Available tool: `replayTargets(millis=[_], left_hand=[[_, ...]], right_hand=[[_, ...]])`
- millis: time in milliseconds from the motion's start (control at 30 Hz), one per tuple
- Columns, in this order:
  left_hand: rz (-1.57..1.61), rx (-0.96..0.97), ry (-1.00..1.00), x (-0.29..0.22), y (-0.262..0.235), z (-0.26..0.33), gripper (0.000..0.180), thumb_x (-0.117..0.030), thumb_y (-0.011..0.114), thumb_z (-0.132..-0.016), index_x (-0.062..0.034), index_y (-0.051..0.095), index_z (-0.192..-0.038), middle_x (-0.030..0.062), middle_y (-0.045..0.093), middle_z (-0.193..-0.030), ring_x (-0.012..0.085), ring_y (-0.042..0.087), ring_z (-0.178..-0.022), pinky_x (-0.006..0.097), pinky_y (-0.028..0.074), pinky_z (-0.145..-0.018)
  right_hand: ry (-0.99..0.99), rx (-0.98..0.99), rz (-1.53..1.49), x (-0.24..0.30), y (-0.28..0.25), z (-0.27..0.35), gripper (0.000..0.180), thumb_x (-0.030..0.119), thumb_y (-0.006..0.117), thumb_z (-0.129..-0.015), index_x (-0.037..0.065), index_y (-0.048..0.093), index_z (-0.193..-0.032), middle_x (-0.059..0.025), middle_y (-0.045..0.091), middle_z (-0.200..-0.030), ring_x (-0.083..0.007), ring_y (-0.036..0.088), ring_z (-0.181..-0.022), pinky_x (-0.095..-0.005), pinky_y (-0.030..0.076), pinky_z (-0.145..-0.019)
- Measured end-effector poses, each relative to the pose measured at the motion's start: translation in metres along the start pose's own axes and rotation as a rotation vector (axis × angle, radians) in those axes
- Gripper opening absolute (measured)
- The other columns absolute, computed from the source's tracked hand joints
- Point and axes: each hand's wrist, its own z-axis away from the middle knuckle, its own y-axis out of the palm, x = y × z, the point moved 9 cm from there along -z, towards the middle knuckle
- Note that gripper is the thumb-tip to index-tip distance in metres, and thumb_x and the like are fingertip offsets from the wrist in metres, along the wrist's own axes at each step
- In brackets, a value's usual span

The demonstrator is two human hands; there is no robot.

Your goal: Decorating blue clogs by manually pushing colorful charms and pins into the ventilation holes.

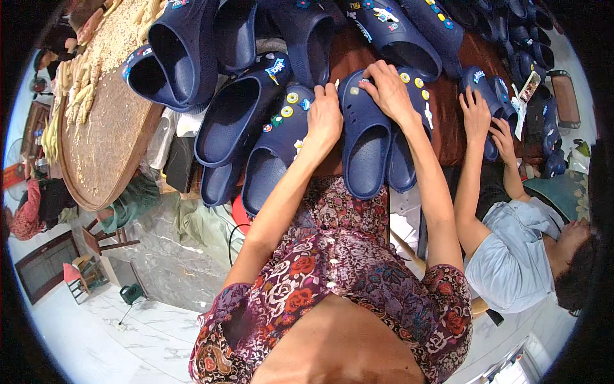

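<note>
At the upper centre of the frame, the right hand is touching the toe of a rounded navy-blue foam clog while the left hand is curling just left of it, whether either is gripping anything being impossible to tell.

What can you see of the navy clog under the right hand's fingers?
The clog is navy, seemingly moulded foam, with vent holes and a small pale piece on its upper. Its toe points away from the person, its open heel end nearer. The right hand touches its toe; another clog lies at its right.
</note>
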Motion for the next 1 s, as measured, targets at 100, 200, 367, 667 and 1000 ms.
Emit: replayTargets(millis=[100,200,367,667,1000], left_hand=[[-0.077,0.037,0.043,0.003,0.001,-0.004,0.022,0.008,0.056,-0.081,0.006,0.051,-0.103,0.029,0.052,-0.105,0.0496,0.063,-0.088,0.054,0.054,-0.075],[-0.081,0.02,0.031,0.005,0.001,-0.006,0.021,0.009,0.056,-0.079,0.0068,0.054,-0.1,0.029,0.052,-0.106,0.0492,0.063,-0.088,0.054,0.054,-0.076],[-0.055,0.023,0.054,0.003,0.003,-0.007,0.021,0.008,0.056,-0.08,0.0074,0.055,-0.101,0.0288,0.052,-0.107,0.0492,0.063,-0.088,0.054,0.054,-0.076],[-0.055,0.004,0.032,-0.001,-0.004,-0.007,0.022,0.007,0.056,-0.082,0.0039,0.056,-0.104,0.0269,0.052,-0.107,0.0486,0.063,-0.086,0.054,0.053,-0.075],[-0.053,-0.026,0.013,-0.002,-0.006,0.0,0.019,-0.018,0.052,-0.096,-0.0041,0.06,-0.106,0.0215,0.063,-0.097,0.0441,0.064,-0.088,0.054,0.051,-0.076]], right_hand=[[-0.001,0.006,-0.041,-0.003,-0.001,0.001,0.031,0.026,0.075,-0.081,0.005,0.064,-0.102,-0.0135,0.058,-0.101,-0.0359,0.057,-0.096,-0.0445,0.048,-0.084],[0.036,0.048,-0.04,-0.01,0.003,-0.001,0.044,0.033,0.076,-0.081,0.005,0.065,-0.113,-0.0148,0.058,-0.11,-0.0369,0.056,-0.101,-0.0443,0.047,-0.09],[0.107,0.17,-0.083,-0.033,0.017,-0.006,0.054,0.043,0.075,-0.081,0.01,0.066,-0.122,-0.0137,0.062,-0.113,-0.0366,0.056,-0.105,-0.0442,0.045,-0.094],[0.0,0.127,0.161,-0.019,0.017,-0.007,0.039,0.038,0.067,-0.087,0.008,0.066,-0.112,-0.0129,0.064,-0.102,-0.0343,0.061,-0.097,-0.044,0.051,-0.086],[-0.079,0.097,0.322,-0.017,0.034,-0.007,0.021,0.026,0.06,-0.094,0.005,0.059,-0.093,-0.0131,0.061,-0.084,-0.0333,0.064,-0.08,-0.0431,0.054,-0.071]])
